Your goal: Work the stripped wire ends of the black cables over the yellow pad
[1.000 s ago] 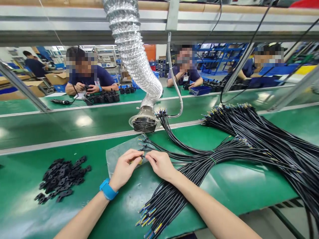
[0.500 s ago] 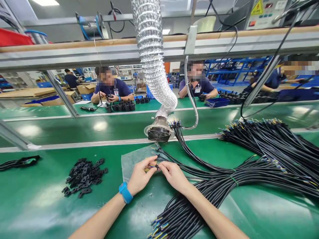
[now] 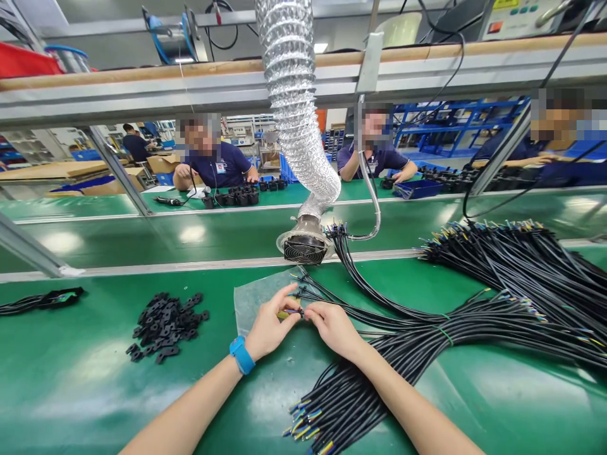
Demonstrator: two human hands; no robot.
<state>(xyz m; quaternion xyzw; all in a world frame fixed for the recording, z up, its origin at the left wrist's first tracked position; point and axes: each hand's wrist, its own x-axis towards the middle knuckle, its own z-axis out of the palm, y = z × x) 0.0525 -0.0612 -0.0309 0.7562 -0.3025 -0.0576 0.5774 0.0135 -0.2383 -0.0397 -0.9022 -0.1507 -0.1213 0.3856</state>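
Our left hand (image 3: 268,325) is curled, its thumb and fingers pinching the end of a black cable (image 3: 302,313), with coloured wires (image 3: 288,313) showing between them. Our right hand (image 3: 332,325) meets it fingertip to fingertip, pinched on the same end; a dark bit sits there, too small for us to make out clearly. We judge that the step in hand is seating a small part on this cable end. The next move seems to call for a steady pinch on the left and a careful push or pull from the right, keeping the wires straight.

Under our left hand lies a clear plastic sheet (image 3: 249,303). Just beyond our fingertips are other cable ends (image 3: 303,278), and past those hangs a small fan (image 3: 305,250) under a silver hose (image 3: 296,114). Left of our left hand, apart from it, is a pile of flat black pieces (image 3: 165,325). Under our right forearm runs a bundle of cables (image 3: 408,366), tied with a green band (image 3: 446,335); farther right lies a bigger heap of cables (image 3: 512,265).
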